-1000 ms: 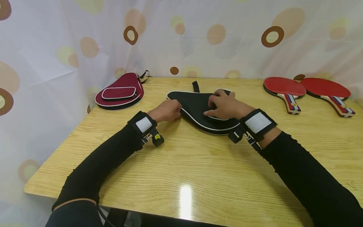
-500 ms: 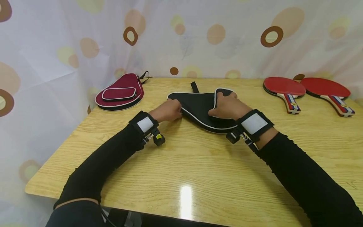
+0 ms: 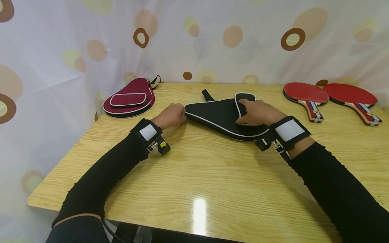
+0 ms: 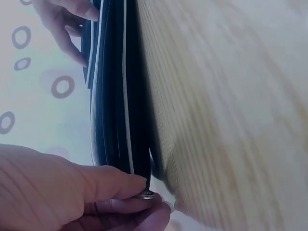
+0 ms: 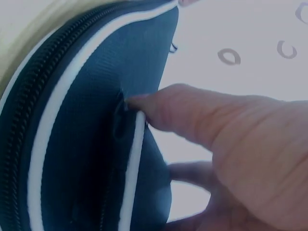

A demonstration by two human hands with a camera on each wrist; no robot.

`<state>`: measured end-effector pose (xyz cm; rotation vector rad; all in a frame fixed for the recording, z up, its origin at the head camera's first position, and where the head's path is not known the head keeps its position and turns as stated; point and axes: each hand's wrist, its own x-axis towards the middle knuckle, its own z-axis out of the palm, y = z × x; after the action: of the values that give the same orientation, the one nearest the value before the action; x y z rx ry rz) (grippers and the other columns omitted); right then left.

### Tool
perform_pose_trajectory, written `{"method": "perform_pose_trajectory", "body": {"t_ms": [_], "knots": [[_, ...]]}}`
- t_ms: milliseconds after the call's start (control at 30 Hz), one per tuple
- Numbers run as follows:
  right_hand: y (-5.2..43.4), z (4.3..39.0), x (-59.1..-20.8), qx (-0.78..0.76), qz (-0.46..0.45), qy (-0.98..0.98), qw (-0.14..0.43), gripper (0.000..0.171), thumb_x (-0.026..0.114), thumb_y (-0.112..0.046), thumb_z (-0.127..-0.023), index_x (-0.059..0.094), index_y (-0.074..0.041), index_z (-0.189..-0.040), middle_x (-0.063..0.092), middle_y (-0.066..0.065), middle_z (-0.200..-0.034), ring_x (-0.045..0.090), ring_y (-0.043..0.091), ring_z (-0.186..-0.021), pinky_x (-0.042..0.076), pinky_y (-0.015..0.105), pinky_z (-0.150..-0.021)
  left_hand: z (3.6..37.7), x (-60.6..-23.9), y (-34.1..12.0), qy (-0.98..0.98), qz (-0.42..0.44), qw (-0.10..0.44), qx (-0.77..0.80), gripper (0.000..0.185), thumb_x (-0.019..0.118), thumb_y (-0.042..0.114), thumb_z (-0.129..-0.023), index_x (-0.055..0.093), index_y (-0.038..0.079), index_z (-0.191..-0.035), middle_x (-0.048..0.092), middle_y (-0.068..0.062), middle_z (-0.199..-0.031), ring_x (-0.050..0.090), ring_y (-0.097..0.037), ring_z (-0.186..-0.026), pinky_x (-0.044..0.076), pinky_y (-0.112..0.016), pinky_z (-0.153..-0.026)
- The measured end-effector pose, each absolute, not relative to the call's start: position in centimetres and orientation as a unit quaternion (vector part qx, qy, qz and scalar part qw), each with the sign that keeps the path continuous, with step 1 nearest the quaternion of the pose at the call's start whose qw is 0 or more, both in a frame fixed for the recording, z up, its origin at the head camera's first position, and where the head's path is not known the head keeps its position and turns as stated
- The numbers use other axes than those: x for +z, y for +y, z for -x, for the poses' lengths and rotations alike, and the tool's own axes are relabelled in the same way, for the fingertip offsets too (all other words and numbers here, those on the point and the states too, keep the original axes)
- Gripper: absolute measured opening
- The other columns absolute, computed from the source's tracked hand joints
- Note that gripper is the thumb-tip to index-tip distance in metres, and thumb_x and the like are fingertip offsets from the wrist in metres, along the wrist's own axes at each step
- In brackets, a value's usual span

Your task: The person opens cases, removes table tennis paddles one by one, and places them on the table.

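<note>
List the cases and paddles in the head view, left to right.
Maroon case → black case → nearer-to-centre red paddle → far-right red paddle.

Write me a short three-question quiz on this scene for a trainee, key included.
1. Count: how many round, red-faced, wooden-handled paddles lie on the pale wood-grain table?

2. True or false: the white-piped maroon fabric case lies to the left of the white-piped black fabric case.

3. Multiple choice: what does the right hand grip?
a) a paddle's handle
b) the small white-edged black pocket on the black case
c) the maroon case

Key: 1. Two. 2. True. 3. b.
</note>
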<state>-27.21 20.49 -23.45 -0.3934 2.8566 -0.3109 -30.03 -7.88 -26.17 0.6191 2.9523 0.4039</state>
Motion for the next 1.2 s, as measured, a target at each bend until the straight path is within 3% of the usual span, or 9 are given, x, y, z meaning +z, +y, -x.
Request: {"method": "perform_pose_trajectory", "body": {"t_ms": [267, 567, 833, 1033, 1200], "knots": [[22.8, 27.8, -23.4, -0.13, 0.15, 0.97, 0.142, 0.09, 0.066, -0.028, -0.097, 0.009, 0.002, -0.159, 0.033, 0.038, -0.152, 0.043, 0.05, -0.133, 0.038, 0.06, -0.106, 29.9, -26.0, -8.3, 0.954, -0.259, 0.07, 0.132, 0.021, 0.066, 0.006, -0.096, 0.059, 0.003, -0.076, 0.051, -0.003, -0.075, 0.047, -0.017, -0.07, 0.035, -0.026, -0.065], [24.6, 28.8, -22.6, -0.172, 0.137, 0.95, 0.223, 0.104, 0.069, -0.016, -0.094, -0.011, 0.002, -0.158, 0.007, 0.038, -0.16, 0.017, 0.054, -0.145, 0.023, 0.066, -0.113, 30.2, -26.5, -8.8, 0.92, -0.364, 0.106, 0.104, 0.004, 0.066, 0.004, -0.096, 0.066, 0.0, -0.093, 0.054, -0.009, -0.093, 0.049, -0.021, -0.085, 0.04, -0.031, -0.076], [25.1, 29.8, -22.6, -0.156, 0.143, 0.954, 0.213, 0.096, 0.066, -0.007, -0.092, -0.003, 0.004, -0.158, 0.016, 0.039, -0.157, 0.031, 0.052, -0.138, 0.029, 0.064, -0.111, 29.7, -26.2, -8.0, 0.892, -0.428, 0.111, 0.094, 0.005, 0.065, 0.004, -0.097, 0.068, 0.001, -0.099, 0.055, -0.01, -0.096, 0.05, -0.022, -0.088, 0.042, -0.031, -0.078], [25.1, 29.9, -22.8, -0.152, 0.142, 0.957, 0.201, 0.087, 0.061, -0.002, -0.093, 0.005, 0.001, -0.159, 0.027, 0.037, -0.151, 0.044, 0.046, -0.118, 0.038, 0.061, -0.103, 29.7, -26.6, -7.0, 0.882, -0.459, 0.075, 0.08, 0.008, 0.064, 0.001, -0.095, 0.071, 0.0, -0.1, 0.06, -0.011, -0.091, 0.05, -0.023, -0.086, 0.043, -0.033, -0.078], [25.1, 30.3, -23.0, -0.136, 0.159, 0.961, 0.18, 0.08, 0.058, 0.001, -0.093, 0.013, 0.001, -0.158, 0.032, 0.037, -0.149, 0.048, 0.044, -0.111, 0.043, 0.056, -0.096, 29.3, -26.7, -6.1, 0.883, -0.46, 0.061, 0.064, 0.011, 0.063, 0.001, -0.097, 0.072, 0.001, -0.104, 0.06, -0.008, -0.087, 0.049, -0.022, -0.085, 0.043, -0.032, -0.076]]}}
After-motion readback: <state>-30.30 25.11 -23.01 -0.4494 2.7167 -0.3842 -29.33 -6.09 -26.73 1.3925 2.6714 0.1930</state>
